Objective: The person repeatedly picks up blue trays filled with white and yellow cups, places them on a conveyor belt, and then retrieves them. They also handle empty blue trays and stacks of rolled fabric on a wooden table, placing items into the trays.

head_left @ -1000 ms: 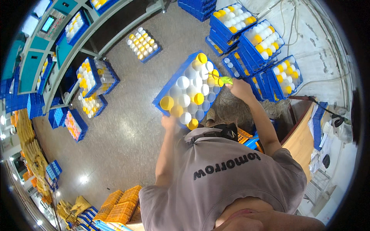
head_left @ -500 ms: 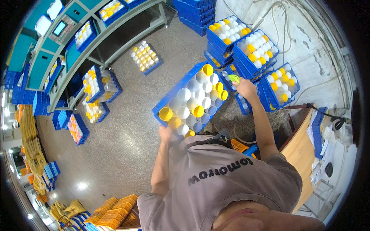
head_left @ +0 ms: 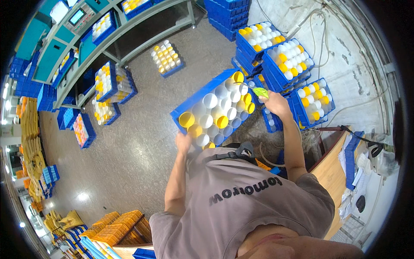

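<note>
The left hand (head_left: 184,141) has its fingers clamped on a blue crate (head_left: 196,99) of tubes (head_left: 210,101) before the person (head_left: 246,203); the right hand (head_left: 276,104) has its fingers around a green tool (head_left: 260,92). Beyond, filled crates (head_left: 273,71) stand by a wall (head_left: 340,64).

The left hand (head_left: 183,141) is gripping, its forearm pointing forward; the right hand (head_left: 275,103) is clenching farther ahead, forearm angling inward.

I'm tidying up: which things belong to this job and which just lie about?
In use:
blue crate, held by left hand
white and yellow cups inside
green-handled tool, in right hand

Seemingly lying about:
orange baskets
small black item
</note>
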The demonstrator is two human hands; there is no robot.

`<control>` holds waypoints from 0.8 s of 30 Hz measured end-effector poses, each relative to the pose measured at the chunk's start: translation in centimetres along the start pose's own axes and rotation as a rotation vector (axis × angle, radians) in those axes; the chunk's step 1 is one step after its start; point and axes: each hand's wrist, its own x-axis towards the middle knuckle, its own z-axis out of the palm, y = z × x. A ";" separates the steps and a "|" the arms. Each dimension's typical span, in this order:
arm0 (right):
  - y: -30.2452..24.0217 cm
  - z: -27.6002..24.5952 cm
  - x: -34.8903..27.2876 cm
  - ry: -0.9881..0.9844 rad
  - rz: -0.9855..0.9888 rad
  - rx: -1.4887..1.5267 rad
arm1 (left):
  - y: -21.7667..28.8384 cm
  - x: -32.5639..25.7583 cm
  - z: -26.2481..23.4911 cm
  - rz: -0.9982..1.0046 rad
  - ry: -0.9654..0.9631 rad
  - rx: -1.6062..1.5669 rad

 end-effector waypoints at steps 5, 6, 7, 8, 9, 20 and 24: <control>-0.4 0.5 -0.7 -0.014 -0.043 -0.021 | 1.1 -0.7 0.0 -0.009 0.003 -0.009; -0.5 0.8 -0.7 -0.023 -0.064 -0.008 | 1.3 -0.8 0.1 0.000 0.020 -0.012; -0.5 1.1 -0.8 -0.036 -0.061 -0.002 | 1.4 -1.0 0.2 0.012 0.056 -0.025; -0.5 1.4 -0.9 -0.059 -0.081 -0.002 | 1.5 -1.0 0.3 0.026 0.082 -0.051; -0.7 1.8 -1.0 -0.059 -0.100 0.011 | 1.5 -1.0 0.4 0.012 0.085 -0.017; -4.8 3.4 -2.4 -0.140 -0.186 0.031 | 1.5 0.0 1.0 -0.076 0.118 0.132; -7.3 3.4 -3.4 -0.182 -0.253 0.001 | 2.7 -0.2 0.3 -0.098 0.094 0.148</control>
